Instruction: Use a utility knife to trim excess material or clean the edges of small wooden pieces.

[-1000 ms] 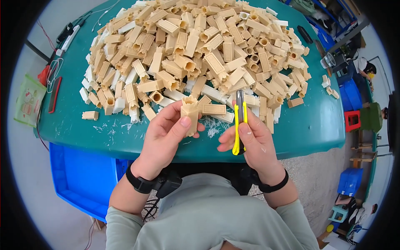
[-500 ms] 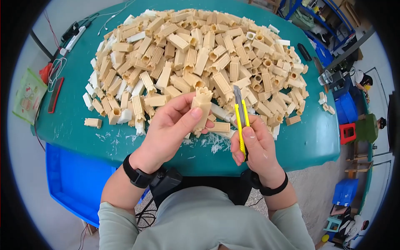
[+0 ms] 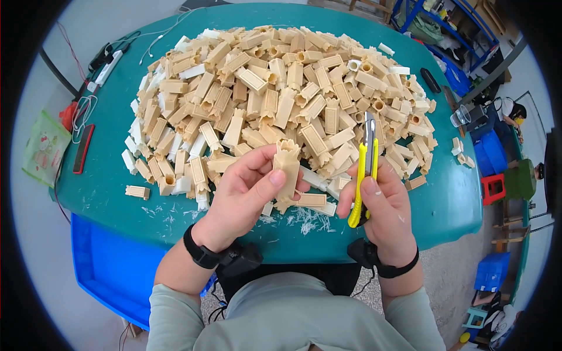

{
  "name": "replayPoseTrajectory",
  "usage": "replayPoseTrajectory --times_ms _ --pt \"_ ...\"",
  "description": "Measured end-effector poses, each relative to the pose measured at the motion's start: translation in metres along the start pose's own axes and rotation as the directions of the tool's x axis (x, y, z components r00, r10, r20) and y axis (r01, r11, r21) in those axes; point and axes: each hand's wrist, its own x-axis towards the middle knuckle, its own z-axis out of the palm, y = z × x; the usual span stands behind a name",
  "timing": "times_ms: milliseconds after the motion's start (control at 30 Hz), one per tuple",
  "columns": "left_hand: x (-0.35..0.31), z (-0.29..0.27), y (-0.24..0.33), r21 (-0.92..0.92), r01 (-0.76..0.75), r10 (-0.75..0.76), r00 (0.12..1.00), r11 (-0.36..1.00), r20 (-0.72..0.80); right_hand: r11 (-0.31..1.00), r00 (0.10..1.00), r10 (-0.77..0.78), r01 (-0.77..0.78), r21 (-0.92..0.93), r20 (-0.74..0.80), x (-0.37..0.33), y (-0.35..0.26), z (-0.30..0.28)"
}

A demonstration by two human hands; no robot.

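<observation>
My left hand (image 3: 249, 190) pinches a beige hollow plastic piece (image 3: 286, 172) between thumb and fingers. The piece is a rectangular tube with a jagged, flared open end facing up. My right hand (image 3: 383, 202) grips a yellow and black utility knife (image 3: 364, 175) upright, its metal blade extended and pointing away from me. Knife and piece are apart, with a gap between the hands. Beyond both hands lies a large heap of similar beige and white pieces (image 3: 281, 88). White shavings (image 3: 307, 221) are scattered on the table near my hands.
The green table (image 3: 134, 216) has a blue bin (image 3: 114, 272) below its near left edge. Along the left lie a power strip (image 3: 108, 70), cables and a red-black bar (image 3: 84, 148). On the right sit a black object (image 3: 430, 80), a clear cup (image 3: 461, 116) and a few loose pieces.
My right hand with the utility knife has moved right, away from the piece in my left hand. The view has shifted slightly, so the table appears lower.
</observation>
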Motion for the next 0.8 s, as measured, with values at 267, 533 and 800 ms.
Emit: replayPoseTrajectory --times_ms 267,533,800 --pt "-0.012 -0.004 -0.005 -0.108 0.0 0.006 0.998 0.994 0.057 0.993 0.995 0.084 -0.088 0.078 0.056 -0.008 0.011 0.006" --pt "-0.038 0.007 -0.012 -0.171 0.015 -0.011 1.0 0.985 0.021 0.994 0.993 0.102 -0.105 0.036 0.055 -0.023 0.014 0.013" --pt "-0.051 0.013 -0.01 -0.056 -0.009 0.005 0.998 0.998 -0.068 0.989 0.992 0.129 -0.129 -0.067 0.006 -0.031 0.017 0.021"
